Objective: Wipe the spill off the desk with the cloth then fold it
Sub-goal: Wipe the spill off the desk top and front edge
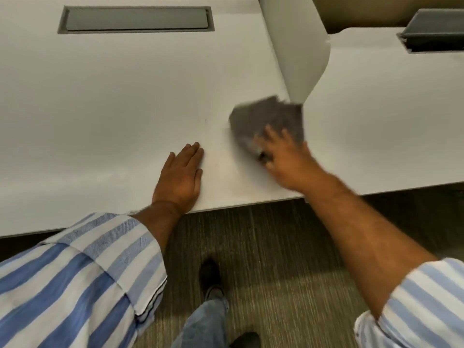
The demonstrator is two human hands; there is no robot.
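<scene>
A grey cloth (267,120) lies bunched on the white desk (113,101), right of centre, close to the foot of a white divider panel. My right hand (283,159) presses on the cloth's near edge with its fingers spread over it; both are blurred by motion. My left hand (180,177) rests flat on the desk near its front edge, palm down, fingers together, holding nothing. A faint yellowish smear (223,164) shows on the desk between my two hands.
A white divider panel (298,46) stands upright between this desk and the neighbouring one. A grey cable hatch (135,20) is set into the far side of the desk, another hatch (437,31) stands open at far right. Carpet and my shoes lie below.
</scene>
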